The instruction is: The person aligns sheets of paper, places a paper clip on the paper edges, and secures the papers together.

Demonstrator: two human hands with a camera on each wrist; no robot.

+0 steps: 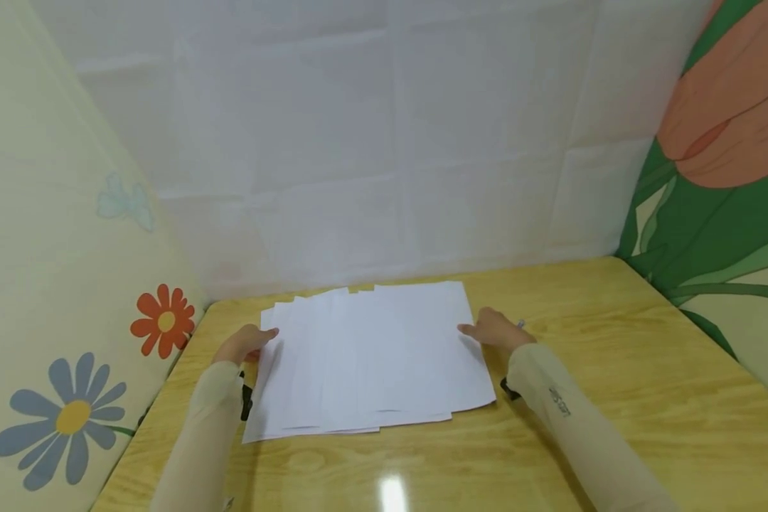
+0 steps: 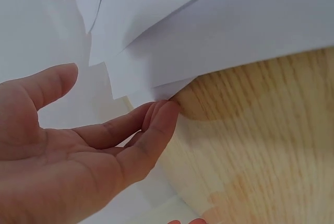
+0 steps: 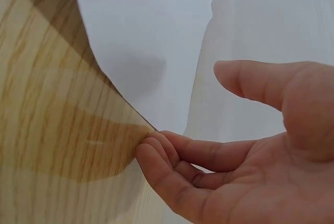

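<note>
A fanned pile of white paper sheets (image 1: 384, 348) lies on the wooden table, its edges uneven and overlapping. At the left edge is my left hand (image 1: 244, 344); in the left wrist view its fingertips (image 2: 166, 115) touch the lowest sheets' edge, and the thumb stands apart above. My right hand (image 1: 496, 329) is at the opposite edge. Seen from the right wrist, its fingertips (image 3: 151, 148) meet the rim of a slightly raised sheet (image 3: 141, 41), with the thumb spread away from it. Neither hand pinches the paper.
The wooden table (image 1: 614, 370) extends right of the pile and in front of it. A white cloth wall (image 1: 397, 156) stands behind, with flower-patterned panels on both sides. Part of a small pale object (image 1: 521, 323) shows beside the right wrist.
</note>
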